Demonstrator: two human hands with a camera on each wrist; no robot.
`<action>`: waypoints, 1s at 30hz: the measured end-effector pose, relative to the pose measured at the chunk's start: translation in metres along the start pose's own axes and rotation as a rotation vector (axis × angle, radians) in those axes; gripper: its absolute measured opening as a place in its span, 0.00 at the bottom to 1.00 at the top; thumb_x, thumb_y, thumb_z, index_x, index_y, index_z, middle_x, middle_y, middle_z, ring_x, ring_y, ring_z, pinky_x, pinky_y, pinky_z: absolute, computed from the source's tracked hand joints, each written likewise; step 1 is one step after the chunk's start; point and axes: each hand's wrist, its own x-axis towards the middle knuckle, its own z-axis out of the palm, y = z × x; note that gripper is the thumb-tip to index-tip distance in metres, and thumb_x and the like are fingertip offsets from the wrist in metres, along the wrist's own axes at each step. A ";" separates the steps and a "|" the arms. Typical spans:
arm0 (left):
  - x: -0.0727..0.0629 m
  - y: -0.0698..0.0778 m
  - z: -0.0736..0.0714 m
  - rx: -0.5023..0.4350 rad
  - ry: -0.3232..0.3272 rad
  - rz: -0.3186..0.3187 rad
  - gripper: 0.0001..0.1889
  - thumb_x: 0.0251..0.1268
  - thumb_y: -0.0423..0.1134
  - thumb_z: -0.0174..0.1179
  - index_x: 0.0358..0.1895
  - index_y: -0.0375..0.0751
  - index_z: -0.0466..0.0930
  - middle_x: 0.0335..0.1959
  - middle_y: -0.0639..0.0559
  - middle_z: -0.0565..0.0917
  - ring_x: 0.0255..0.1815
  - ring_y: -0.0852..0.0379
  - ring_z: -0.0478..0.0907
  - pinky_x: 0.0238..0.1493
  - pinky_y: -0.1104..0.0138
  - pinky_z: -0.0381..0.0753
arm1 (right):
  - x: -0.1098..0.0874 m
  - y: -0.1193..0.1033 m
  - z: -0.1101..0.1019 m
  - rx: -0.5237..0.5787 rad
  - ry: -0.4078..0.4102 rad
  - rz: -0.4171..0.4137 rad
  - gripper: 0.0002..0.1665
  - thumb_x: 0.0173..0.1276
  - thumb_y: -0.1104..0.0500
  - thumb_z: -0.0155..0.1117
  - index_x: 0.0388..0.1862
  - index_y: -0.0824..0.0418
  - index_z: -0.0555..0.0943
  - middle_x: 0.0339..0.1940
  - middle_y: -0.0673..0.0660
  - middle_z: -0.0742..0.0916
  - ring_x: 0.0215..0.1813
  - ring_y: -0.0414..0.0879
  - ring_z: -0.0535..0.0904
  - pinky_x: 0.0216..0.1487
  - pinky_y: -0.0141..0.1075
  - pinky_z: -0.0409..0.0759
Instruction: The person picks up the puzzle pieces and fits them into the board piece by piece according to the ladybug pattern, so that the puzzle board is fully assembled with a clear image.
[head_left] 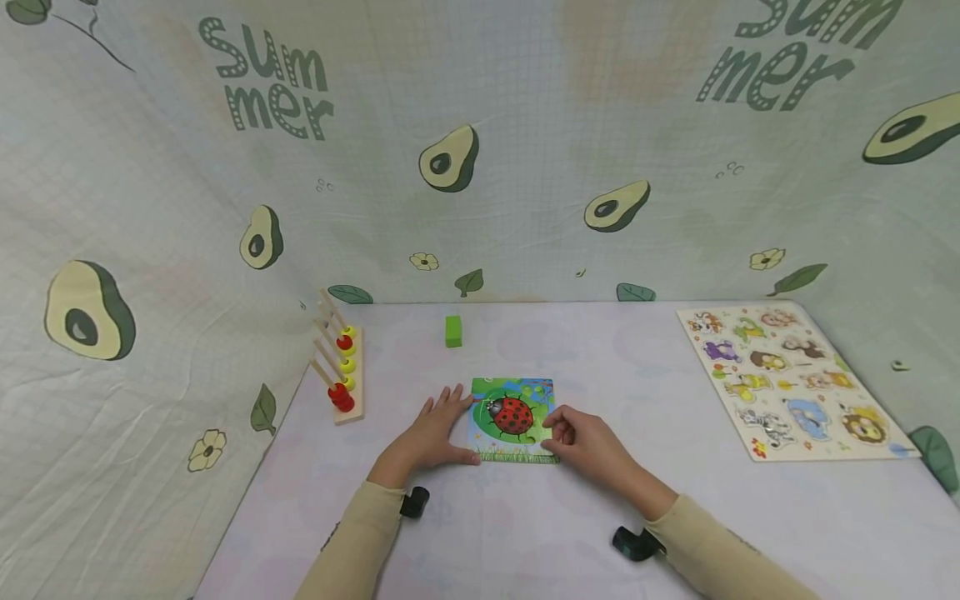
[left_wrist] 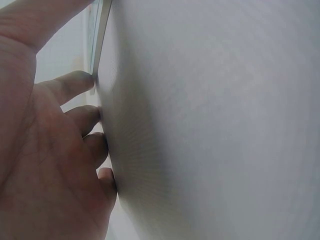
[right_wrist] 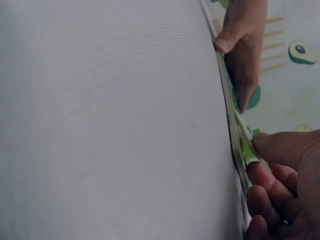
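Observation:
A ladybug jigsaw puzzle [head_left: 512,417] lies flat on the table between the two hands. At its left edge the left hand [head_left: 435,433] rests with fingers spread, thumb by the lower left corner and forefinger by the upper left side. The left wrist view has that hand's fingertips [left_wrist: 85,80] down on the table beside the board's edge. On the other side, the right hand [head_left: 588,442] pinches a puzzle piece [right_wrist: 243,131] between thumb and curled fingers. The piece stands tilted up from the board in the right wrist view; its printed face is mostly hidden.
A wooden peg counter [head_left: 358,375] with red and yellow beads stands to the left. Behind the puzzle is a green block [head_left: 453,331]. An animal peg board [head_left: 720,392] lies at the right. Avocado-print cloth [head_left: 525,225] hangs along the back and sides.

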 end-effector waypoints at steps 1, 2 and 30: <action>0.000 0.000 0.000 0.000 -0.001 -0.001 0.57 0.50 0.60 0.77 0.82 0.49 0.56 0.84 0.46 0.46 0.84 0.47 0.35 0.82 0.50 0.34 | 0.000 -0.001 0.000 0.001 0.000 0.000 0.13 0.64 0.56 0.75 0.45 0.55 0.82 0.28 0.40 0.80 0.29 0.32 0.74 0.32 0.31 0.77; 0.000 0.000 0.000 0.002 -0.002 -0.002 0.57 0.50 0.60 0.77 0.82 0.49 0.56 0.84 0.46 0.46 0.84 0.47 0.35 0.82 0.50 0.34 | 0.000 -0.001 0.000 0.002 0.000 0.000 0.13 0.64 0.56 0.75 0.45 0.56 0.82 0.28 0.40 0.80 0.29 0.33 0.74 0.32 0.31 0.76; 0.001 -0.003 0.002 0.013 0.004 0.002 0.57 0.50 0.61 0.77 0.82 0.50 0.55 0.84 0.48 0.46 0.84 0.49 0.35 0.82 0.52 0.33 | 0.003 -0.001 -0.004 -0.107 -0.048 -0.081 0.23 0.61 0.55 0.78 0.56 0.57 0.87 0.42 0.48 0.77 0.36 0.36 0.69 0.34 0.31 0.72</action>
